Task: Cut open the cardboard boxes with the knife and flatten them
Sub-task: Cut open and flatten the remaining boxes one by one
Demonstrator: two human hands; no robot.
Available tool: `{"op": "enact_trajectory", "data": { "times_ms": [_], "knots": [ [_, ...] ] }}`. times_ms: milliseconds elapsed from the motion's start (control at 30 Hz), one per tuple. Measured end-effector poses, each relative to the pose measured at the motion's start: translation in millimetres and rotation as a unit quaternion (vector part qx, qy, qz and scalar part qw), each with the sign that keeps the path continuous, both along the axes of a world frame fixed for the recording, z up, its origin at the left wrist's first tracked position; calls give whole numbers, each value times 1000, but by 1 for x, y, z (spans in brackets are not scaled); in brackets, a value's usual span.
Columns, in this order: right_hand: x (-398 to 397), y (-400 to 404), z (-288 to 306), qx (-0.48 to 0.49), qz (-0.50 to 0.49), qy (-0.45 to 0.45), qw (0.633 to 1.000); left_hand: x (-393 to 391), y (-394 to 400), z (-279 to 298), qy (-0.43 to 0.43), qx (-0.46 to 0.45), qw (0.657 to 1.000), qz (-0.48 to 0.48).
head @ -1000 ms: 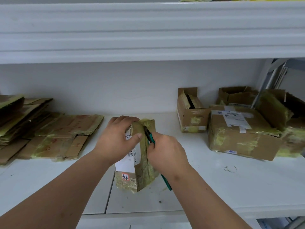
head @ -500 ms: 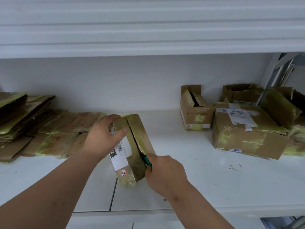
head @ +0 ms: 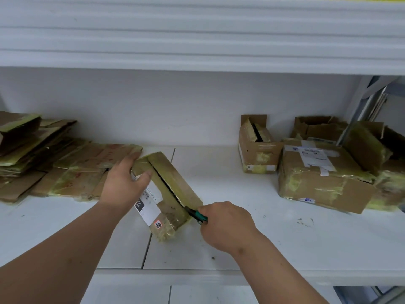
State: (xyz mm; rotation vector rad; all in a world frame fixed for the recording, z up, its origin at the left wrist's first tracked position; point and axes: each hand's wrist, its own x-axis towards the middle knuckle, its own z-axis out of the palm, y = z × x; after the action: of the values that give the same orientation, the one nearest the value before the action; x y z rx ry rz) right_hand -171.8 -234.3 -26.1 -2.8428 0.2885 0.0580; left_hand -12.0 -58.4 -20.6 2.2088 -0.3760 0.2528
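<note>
A: Where is your box right now?

B: Your small taped box (head: 168, 185) stands tilted on the white shelf (head: 263, 238), near its front edge, resting on its lower near corner. Its long axis runs from upper left, by your left hand (head: 125, 183), down to lower right, by your right hand (head: 225, 224).

A: And your hands?

B: Your left hand's fingers (head: 131, 157) curl over the far upper end of the box, thumb pressed on its top face, so it grips that end. Your right hand's fingers are wrapped tight round the green-handled knife (head: 196, 213), whose tip sits at the near lower end of the dark slit along the top face.

A: So which way does the next move go?

B: I judge the seam cut through, so your blade, at the very end of the axis, needs to come off toward you.

A: Room?

B: Bare shelf lies right and in front of the box. The flattened cardboard (head: 72, 172) lies just left, behind your left hand; the uncut boxes (head: 322, 178) sit well apart on the right.
</note>
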Motion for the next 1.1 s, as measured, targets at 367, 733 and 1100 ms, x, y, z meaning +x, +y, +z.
{"op": "enact_trajectory", "data": {
  "times_ms": [367,733,1100],
  "knots": [
    [-15,-24,3,-18,1,49,999,-11,17,-9,19,19,1000,16],
    [9,-63,-39,40,-119,85,988,-25,26,-21,104,176,976,80],
    [31,-14,-28,126,-37,-169,977,-21,32,-21,-56,347,936,22]
  ]
}}
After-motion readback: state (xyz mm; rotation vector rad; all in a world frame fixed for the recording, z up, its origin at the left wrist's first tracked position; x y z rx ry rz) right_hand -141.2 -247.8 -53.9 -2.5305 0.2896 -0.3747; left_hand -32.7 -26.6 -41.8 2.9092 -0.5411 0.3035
